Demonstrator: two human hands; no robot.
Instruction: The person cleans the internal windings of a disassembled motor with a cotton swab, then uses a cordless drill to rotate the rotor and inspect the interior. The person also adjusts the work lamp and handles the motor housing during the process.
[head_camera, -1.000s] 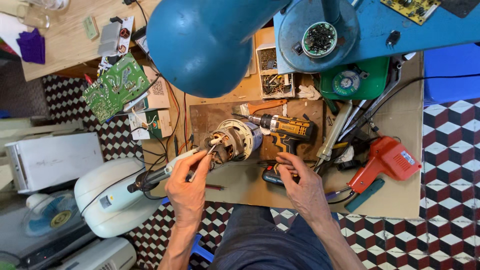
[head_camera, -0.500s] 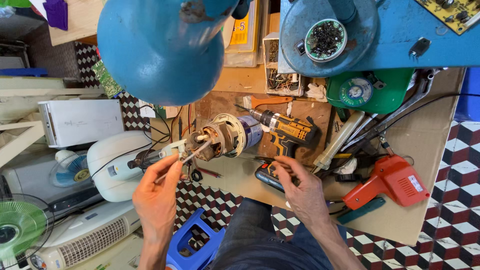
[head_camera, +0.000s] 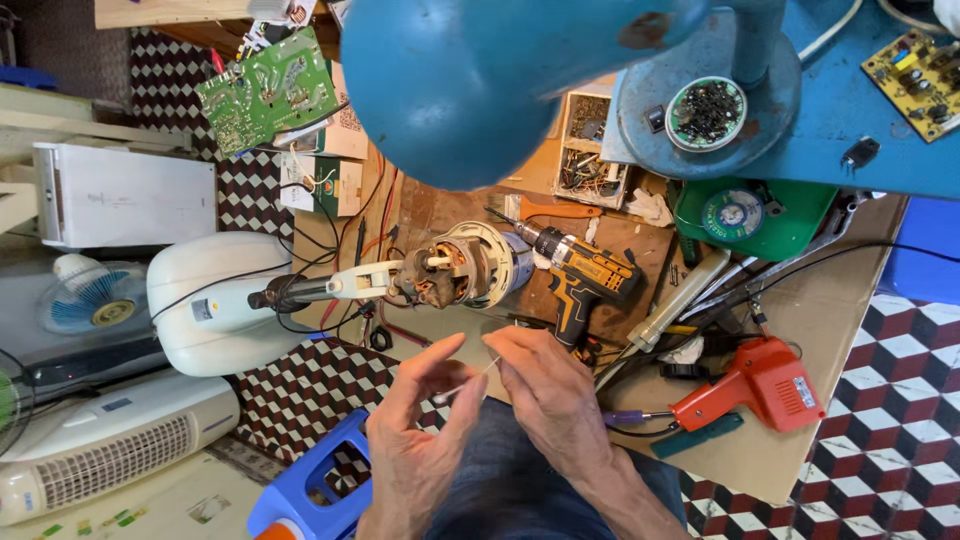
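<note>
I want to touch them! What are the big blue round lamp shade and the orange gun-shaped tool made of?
The big blue round lamp shade looks like painted metal: smooth sheen, a rusty chipped spot. The orange gun-shaped tool seems to be moulded plastic, evenly coloured and slightly glossy.

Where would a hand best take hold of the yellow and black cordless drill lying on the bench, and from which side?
Probably by the drill's handle, which juts toward the person from the body and is bare all round. Come from the near side, fingers wrapping across it. The front end sits against the motor, so there is less room there.
</note>
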